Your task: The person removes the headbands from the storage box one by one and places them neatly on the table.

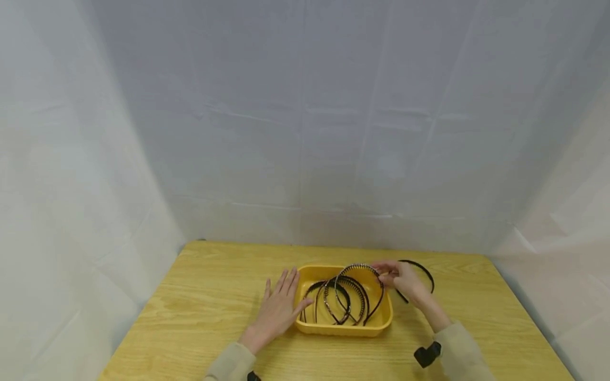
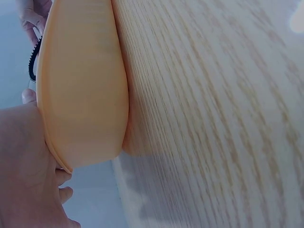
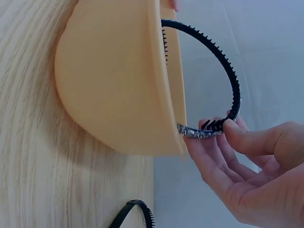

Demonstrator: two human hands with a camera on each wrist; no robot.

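1. From the head view, we are looking at a yellow tray (image 1: 305, 324) sitting near the middle of a wooden table (image 1: 200, 296), with several black headbands (image 1: 340, 301) leaning inside it. Our left hand (image 1: 278, 309) is lying flat with straight fingers on the table, its fingertips touching the tray's left wall. Our right hand (image 1: 400, 279) is pinching the toothed headband (image 1: 359, 269) at the tray's far right corner. Another black headband (image 1: 421, 269) is lying on the table just beyond that hand.

2. From the left wrist view, we are seeing the left hand (image 2: 23, 175) resting against the tray's rim (image 2: 80, 95), holding nothing.

3. From the right wrist view, our right hand (image 3: 256, 171) is gripping the toothed headband (image 3: 223, 61) between thumb and fingertips (image 3: 237, 133), just beside the tray's rim (image 3: 173, 90). The loose headband (image 3: 130, 213) is lying on the table nearby.
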